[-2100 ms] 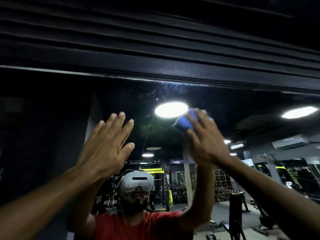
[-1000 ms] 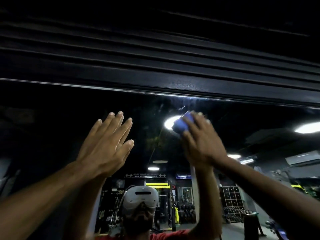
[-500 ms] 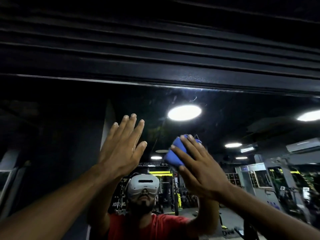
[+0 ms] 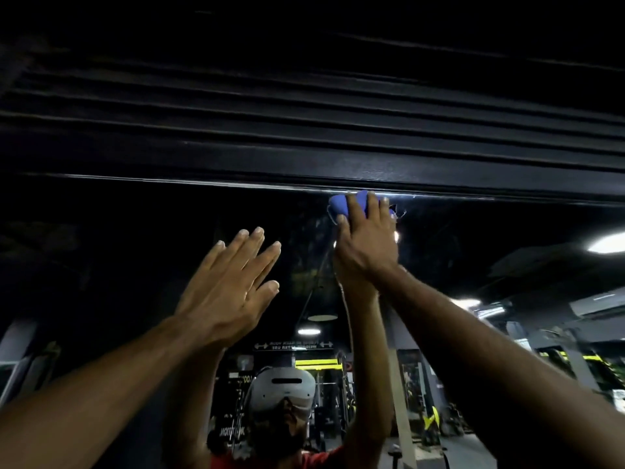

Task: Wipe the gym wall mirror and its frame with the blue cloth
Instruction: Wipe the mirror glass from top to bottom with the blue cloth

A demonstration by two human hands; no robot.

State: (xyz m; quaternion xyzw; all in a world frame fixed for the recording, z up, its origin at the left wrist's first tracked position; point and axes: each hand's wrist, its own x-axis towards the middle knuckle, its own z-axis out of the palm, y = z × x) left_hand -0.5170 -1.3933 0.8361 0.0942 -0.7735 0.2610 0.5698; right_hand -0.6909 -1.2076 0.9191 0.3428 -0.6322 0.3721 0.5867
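The wall mirror (image 4: 473,252) fills the lower half of the view, with its black ribbed frame (image 4: 304,164) running across above it. My right hand (image 4: 367,238) holds the bunched blue cloth (image 4: 338,203) against the glass right at the mirror's top edge, touching the frame's lower lip. Straight fingers cover most of the cloth. My left hand (image 4: 230,286) lies flat on the glass, fingers straight and together, lower and to the left of the cloth.
The glass reflects a person in a red shirt (image 4: 314,458) wearing a white headset (image 4: 280,389), both raised arms, ceiling lights (image 4: 608,243) and gym racks (image 4: 321,384). Dark slatted panelling (image 4: 304,96) rises above the frame.
My right hand has slid the blue cloth up the glass from mid-mirror to the top edge under the frame. The left hand stays flat on the glass at about the same spot.
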